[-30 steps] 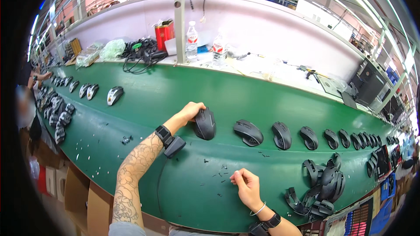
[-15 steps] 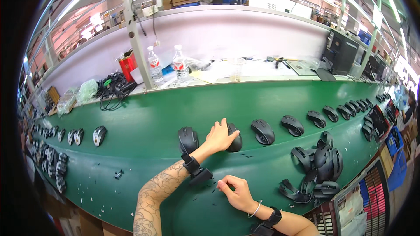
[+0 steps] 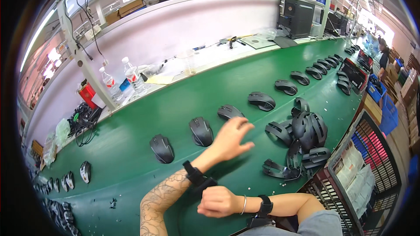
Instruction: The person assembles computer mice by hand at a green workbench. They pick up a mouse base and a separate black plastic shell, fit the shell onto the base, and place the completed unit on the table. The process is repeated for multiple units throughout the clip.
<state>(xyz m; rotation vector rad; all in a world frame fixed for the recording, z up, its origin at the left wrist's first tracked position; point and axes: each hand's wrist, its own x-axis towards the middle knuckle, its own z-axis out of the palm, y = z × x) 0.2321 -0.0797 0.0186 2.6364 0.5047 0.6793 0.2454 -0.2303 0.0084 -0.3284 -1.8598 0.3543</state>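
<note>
My left hand (image 3: 232, 139), at the end of a tattooed forearm, is open with its fingers apart. It is just in front of a black computer mouse (image 3: 230, 112) and partly overlaps it; whether they touch I cannot tell. Two more black mice, one nearer (image 3: 162, 148) and one beside it (image 3: 201, 131), rest on the green bench to the left of that hand. Close to my body, my right hand (image 3: 218, 202) is closed with curled fingers, which hide anything inside. Both wrists wear black strapped devices, and a bracelet circles the right one.
Black mice (image 3: 261, 101) continue in a row toward the far right. A heap of black mouse shells (image 3: 308, 133) lies right of my hands, beside a dark plastic crate (image 3: 376, 166). Silver-and-black mice (image 3: 85, 172) line the left. Water bottles (image 3: 133, 77) stand behind the bench.
The view has turned to the right. My left hand has let go of one mouse and moved right to another. My right hand has drawn in closer to my left forearm.
</note>
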